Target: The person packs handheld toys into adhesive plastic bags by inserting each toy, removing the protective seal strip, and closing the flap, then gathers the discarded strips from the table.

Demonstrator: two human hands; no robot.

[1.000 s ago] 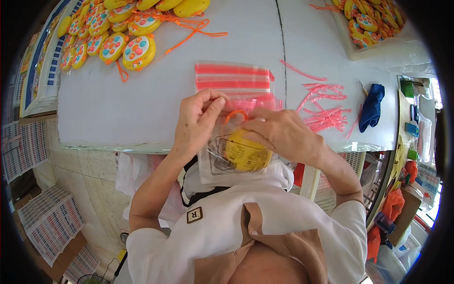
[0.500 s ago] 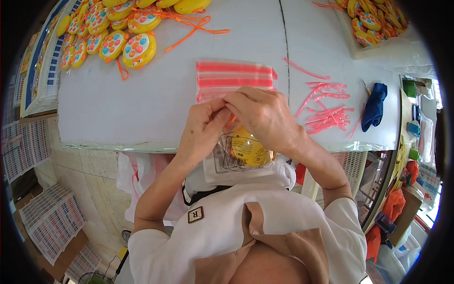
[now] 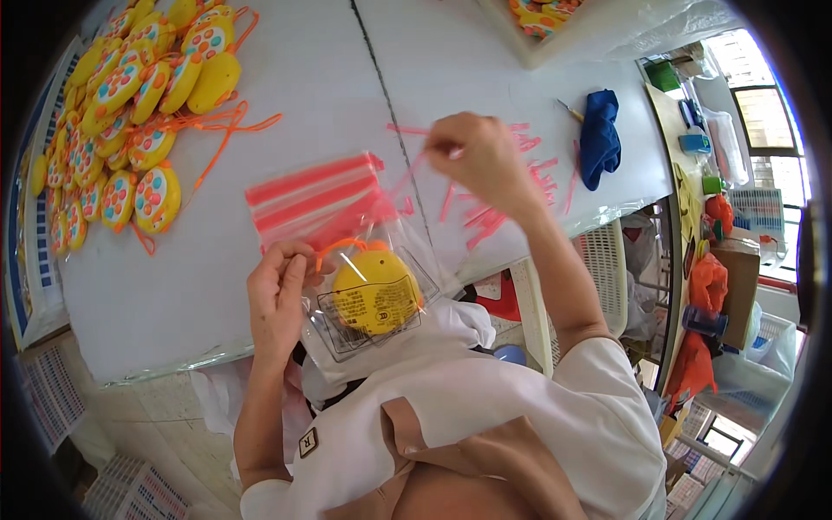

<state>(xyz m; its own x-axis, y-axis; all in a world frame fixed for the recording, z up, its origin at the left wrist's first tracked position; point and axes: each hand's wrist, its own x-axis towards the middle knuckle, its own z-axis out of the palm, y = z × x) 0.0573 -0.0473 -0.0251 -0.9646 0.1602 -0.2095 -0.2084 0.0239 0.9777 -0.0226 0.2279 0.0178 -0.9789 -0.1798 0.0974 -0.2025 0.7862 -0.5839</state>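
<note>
A clear plastic bag with a yellow round toy inside is pinched at its upper left by my left hand. The toy's orange cord shows at the bag's top, near my left fingers. Bent and closed, the fingers of my right hand pinch a thin pink plastic strip that trails down toward the bag. Flat bags with pink-red bands lie on the table just beyond the filled one.
Yellow toys with coloured dots are heaped at the left. Loose pink strips lie beyond my right forearm, near a dark blue cloth. A plastic-lined box of toys stands at the far right; white crates are below the table edge.
My hands have come apart: the right moved up and right with a pink strip, while the left keeps hold of the bag. The view has turned, shifting the table leftward.
</note>
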